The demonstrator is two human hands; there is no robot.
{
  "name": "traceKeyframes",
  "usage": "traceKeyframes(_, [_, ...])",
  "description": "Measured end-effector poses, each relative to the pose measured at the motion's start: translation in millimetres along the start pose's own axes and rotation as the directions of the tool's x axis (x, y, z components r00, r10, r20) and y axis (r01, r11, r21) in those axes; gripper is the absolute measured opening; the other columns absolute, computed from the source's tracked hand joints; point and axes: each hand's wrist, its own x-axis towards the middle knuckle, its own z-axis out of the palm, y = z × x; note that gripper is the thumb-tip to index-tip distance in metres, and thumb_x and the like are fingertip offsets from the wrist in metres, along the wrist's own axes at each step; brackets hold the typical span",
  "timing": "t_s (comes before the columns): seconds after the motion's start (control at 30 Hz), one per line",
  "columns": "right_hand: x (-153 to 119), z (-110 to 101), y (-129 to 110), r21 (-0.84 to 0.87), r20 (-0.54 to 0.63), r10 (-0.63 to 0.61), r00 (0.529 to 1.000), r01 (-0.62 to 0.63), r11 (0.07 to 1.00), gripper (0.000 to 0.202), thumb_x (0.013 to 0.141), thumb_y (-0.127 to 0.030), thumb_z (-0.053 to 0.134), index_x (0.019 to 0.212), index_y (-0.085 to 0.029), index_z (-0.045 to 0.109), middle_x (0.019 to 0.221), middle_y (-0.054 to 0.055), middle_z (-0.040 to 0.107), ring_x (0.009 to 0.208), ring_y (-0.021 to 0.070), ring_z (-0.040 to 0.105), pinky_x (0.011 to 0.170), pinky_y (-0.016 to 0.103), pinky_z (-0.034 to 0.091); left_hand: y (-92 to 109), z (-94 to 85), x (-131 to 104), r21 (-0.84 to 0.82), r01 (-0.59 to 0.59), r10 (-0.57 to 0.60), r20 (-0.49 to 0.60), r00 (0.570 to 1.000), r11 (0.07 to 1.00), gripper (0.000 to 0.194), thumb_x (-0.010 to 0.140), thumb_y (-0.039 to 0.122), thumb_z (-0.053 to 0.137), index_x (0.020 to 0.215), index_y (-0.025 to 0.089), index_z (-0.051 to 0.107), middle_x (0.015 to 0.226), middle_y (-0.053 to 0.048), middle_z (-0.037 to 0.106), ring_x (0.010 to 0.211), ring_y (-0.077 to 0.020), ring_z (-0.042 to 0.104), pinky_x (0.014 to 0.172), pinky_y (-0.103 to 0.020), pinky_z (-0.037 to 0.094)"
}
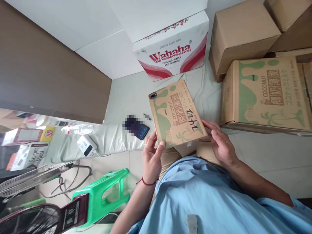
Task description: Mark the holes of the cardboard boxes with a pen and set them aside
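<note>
A flat cardboard panel (179,113) lies tilted in front of my lap, printed in green and brown with "COCONUT" and marked with black handwritten digits. In its far left corner is a dark oval cutout that looks like a camera opening. My left hand (153,156) grips the near left corner, thumb on top and fingers along the edge. At the near right corner, my right hand (223,144) holds the edge with its fingers partly beneath. What lies under the panel is hidden. A phone (141,130), partly pixelated, rests on the cloth to the left.
The pale cloth-covered surface (124,97) carries a white Wahaha carton (173,52) at the back. Cardboard boxes (268,94) are stacked on the right. On the left are a white power device (87,145), a plastic bottle (78,129), a green stool (104,191) and a fan (31,217).
</note>
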Motion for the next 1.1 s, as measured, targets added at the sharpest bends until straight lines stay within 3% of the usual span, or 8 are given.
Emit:
traceKeyframes(0.13, [-2, -6, -25, -0.124, 0.217, -0.115, 0.969, 0.144, 0.982, 0.040, 0.107, -0.052, 0.064, 0.143, -0.043, 0.078, 0.152, 0.004, 0.075, 0.141, 0.0293, 0.070, 0.125, 0.054, 0.054, -3, -7.3, 7, -0.255, 0.168, -0.164, 0.038, 0.986, 0.952, 0.052, 0.093, 0.046, 0.088, 0.143, 0.033, 0.078, 0.153, -0.006, 0.073, 0.148, -0.0293, 0.065, 0.124, -0.040, 0.055])
traceKeyframes(0.3, [-1, -4, -56, -0.232, 0.303, -0.381, 0.874, 0.455, 0.859, 0.047, 0.104, -0.034, 0.066, 0.147, -0.052, 0.073, 0.142, -0.002, 0.081, 0.123, 0.0305, 0.077, 0.136, 0.067, 0.039, -24, -8.0, 4, -0.375, 0.365, -0.330, 0.158, 0.931, 0.852, 0.054, 0.088, 0.041, 0.093, 0.139, 0.032, 0.079, 0.149, -0.005, 0.076, 0.145, -0.0262, 0.068, 0.117, -0.034, 0.060])
traceKeyframes(0.43, [-5, 2, -60, -0.197, 0.333, -0.459, 0.823, 0.537, 0.820, 0.058, 0.102, -0.022, 0.066, 0.150, -0.055, 0.070, 0.136, -0.003, 0.083, 0.125, 0.0294, 0.075, 0.133, 0.064, 0.046, -39, -8.2, 3, -0.414, 0.432, -0.365, 0.234, 0.901, 0.801, 0.046, 0.090, 0.041, 0.091, 0.134, 0.034, 0.079, 0.141, -0.003, 0.079, 0.126, -0.0227, 0.077, 0.100, -0.033, 0.068])
traceKeyframes(0.63, [-1, 12, -46, -0.029, -0.055, -0.100, 0.993, 0.099, 0.995, 0.093, 0.086, -0.049, 0.094, 0.168, -0.042, 0.050, 0.183, 0.005, 0.042, 0.173, 0.0343, 0.033, 0.140, 0.065, 0.034, -42, -6.1, 8, -0.452, 0.466, -0.384, 0.265, 0.885, 0.761, 0.041, 0.086, 0.035, 0.095, 0.124, 0.029, 0.080, 0.130, -0.003, 0.081, 0.106, -0.0204, 0.079, 0.092, -0.039, 0.071])
traceKeyframes(0.73, [3, 17, -42, 0.202, 0.168, 0.233, 0.958, -0.265, 0.943, 0.092, 0.087, -0.064, 0.089, 0.166, -0.033, 0.053, 0.178, 0.011, 0.050, 0.166, 0.0376, 0.047, 0.132, 0.059, 0.048, -45, -4.7, 7, -0.470, 0.486, -0.400, 0.276, 0.874, 0.737, 0.042, 0.087, 0.033, 0.092, 0.127, 0.028, 0.078, 0.130, -0.005, 0.082, 0.109, -0.0227, 0.079, 0.097, -0.043, 0.070])
traceKeyframes(0.8, [-2, 18, -43, 0.255, 0.314, 0.291, 0.904, -0.376, 0.891, 0.079, 0.094, -0.066, 0.082, 0.160, -0.030, 0.059, 0.169, 0.012, 0.061, 0.158, 0.0379, 0.057, 0.127, 0.055, 0.054, -48, -7.1, 5, -0.474, 0.510, -0.419, 0.290, 0.860, 0.718, 0.042, 0.088, 0.030, 0.090, 0.128, 0.028, 0.078, 0.126, -0.004, 0.083, 0.104, -0.0223, 0.080, 0.097, -0.042, 0.070])
traceKeyframes(1.0, [-36, 5, -33, 0.183, 0.465, 0.217, 0.858, -0.333, 0.925, 0.084, 0.095, -0.049, 0.086, 0.169, -0.034, 0.047, 0.179, 0.010, 0.049, 0.165, 0.0307, 0.050, 0.133, 0.049, 0.047, -51, -28.7, 9, -0.436, 0.656, -0.524, 0.395, 0.755, 0.616, 0.034, 0.098, 0.044, 0.080, 0.121, 0.019, 0.082, 0.120, -0.010, 0.085, 0.110, -0.0326, 0.082, 0.102, -0.050, 0.067])
traceKeyframes(1.1, [-44, -3, -6, 0.118, 0.472, 0.217, 0.854, -0.305, 0.945, 0.086, 0.092, -0.048, 0.090, 0.167, -0.033, 0.050, 0.173, 0.013, 0.056, 0.159, 0.0298, 0.057, 0.129, 0.049, 0.051, -53, -32.3, 18, -0.436, 0.582, -0.471, 0.344, 0.813, 0.686, 0.032, 0.100, 0.047, 0.078, 0.110, 0.018, 0.083, 0.109, -0.011, 0.085, 0.107, -0.0336, 0.081, 0.099, -0.050, 0.066])
